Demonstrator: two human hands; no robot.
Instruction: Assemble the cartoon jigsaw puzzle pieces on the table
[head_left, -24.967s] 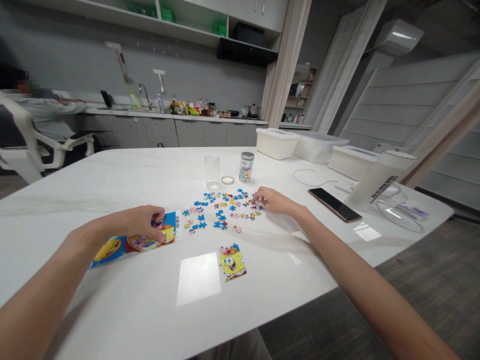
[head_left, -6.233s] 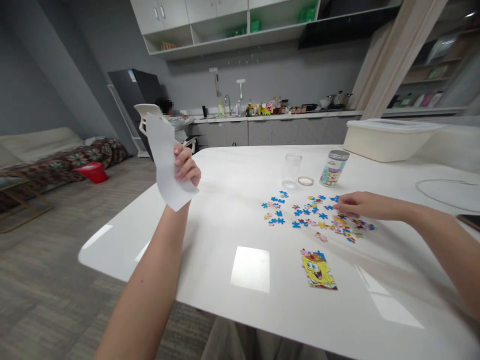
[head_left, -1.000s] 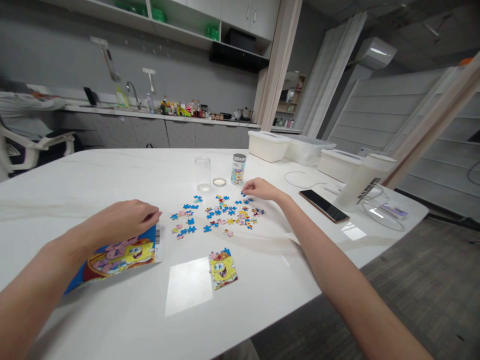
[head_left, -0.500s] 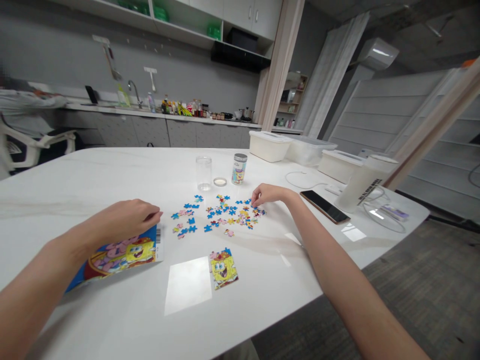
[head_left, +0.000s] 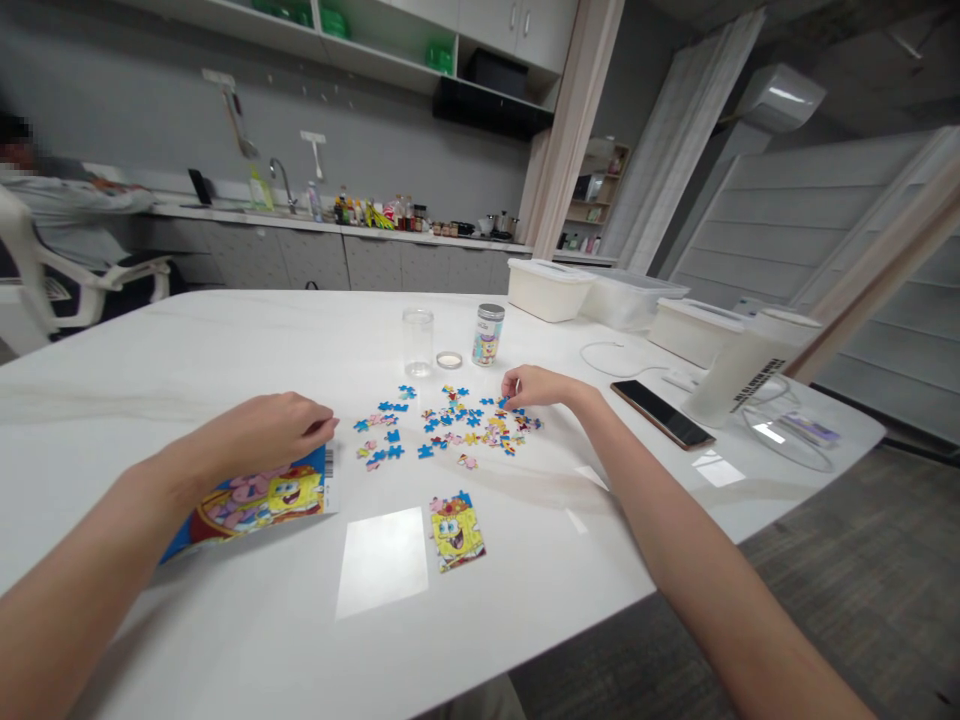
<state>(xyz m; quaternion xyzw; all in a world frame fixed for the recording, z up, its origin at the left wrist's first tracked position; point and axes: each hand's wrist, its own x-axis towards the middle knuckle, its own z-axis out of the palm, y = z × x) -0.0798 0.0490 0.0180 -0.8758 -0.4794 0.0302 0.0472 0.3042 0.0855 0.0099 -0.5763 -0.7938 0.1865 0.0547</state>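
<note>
My left hand (head_left: pixel 281 430) is at the left, its fingers closed together over the upper part of a cartoon picture sheet (head_left: pixel 292 492). The hand hides the sheet's top edge, and I cannot make out what its fingers hold. Across the table, my right hand (head_left: pixel 531 387) pinches a blue jigsaw piece at the far right edge of the scattered jigsaw pieces (head_left: pixel 454 420). Blue, pink and yellow pieces lie between my hands. Nearer to me, a small joined puzzle section (head_left: pixel 457 532) with a yellow cartoon face lies flat on the white table (head_left: pixel 547 570).
Behind the pieces stand a clear jar (head_left: pixel 418 342), a loose round lid (head_left: pixel 449 360) and a printed canister (head_left: pixel 488 335). On the right are a phone (head_left: pixel 662 413), a white tumbler (head_left: pixel 750 370), cables and storage boxes (head_left: pixel 550 290). A person (head_left: pixel 71 215) sits at the far left.
The view has turned slightly left, so the scene sits further right in the picture. My right hand's fingers stay at the pieces; my left hand remains over the picture sheet.
</note>
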